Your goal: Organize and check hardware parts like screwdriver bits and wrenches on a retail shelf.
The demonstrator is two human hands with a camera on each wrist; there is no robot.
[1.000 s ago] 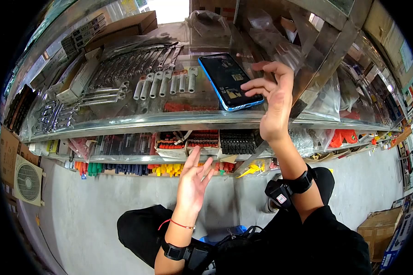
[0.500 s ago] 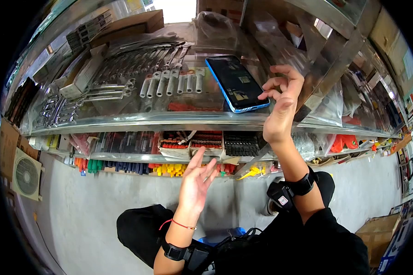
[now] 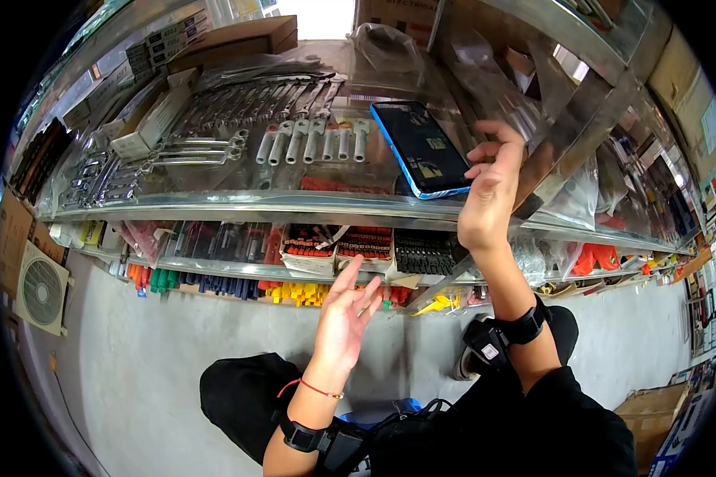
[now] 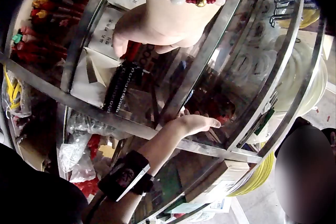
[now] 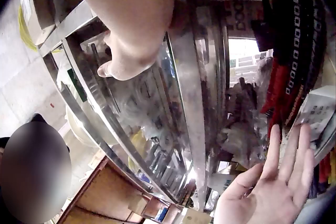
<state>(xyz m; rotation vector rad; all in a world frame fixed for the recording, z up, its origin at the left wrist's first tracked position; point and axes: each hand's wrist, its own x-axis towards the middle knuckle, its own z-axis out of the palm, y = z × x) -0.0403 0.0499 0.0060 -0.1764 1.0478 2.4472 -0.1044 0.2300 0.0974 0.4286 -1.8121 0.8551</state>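
Note:
A smartphone (image 3: 412,143) with a blue edge lies face up on the clear-covered shelf, its dark screen showing small pictures. My right hand (image 3: 492,187) is raised at its lower right edge. The fingers are loosely bent, with the fingertips right by the screen's side. Lower down, in front of the shelf, my left hand (image 3: 346,318) hangs palm up with relaxed fingers and holds nothing. In the right wrist view the left hand (image 5: 270,198) shows its spread fingers beside the boxed goods. Left of the phone lie several metal cable lugs (image 3: 317,141).
Combination wrenches (image 3: 270,103) lie fanned out on the shelf at the left. Below are white boxes (image 3: 309,261) of red and black pieces. A metal post (image 3: 573,143) rises right of my right hand. Behind, in the left wrist view, is a person with a blurred head (image 4: 304,176).
My right hand has drawn back from over the phone's screen to its right edge. The shelf and phone have shifted rightward in the head view. The left hand's pose is much the same.

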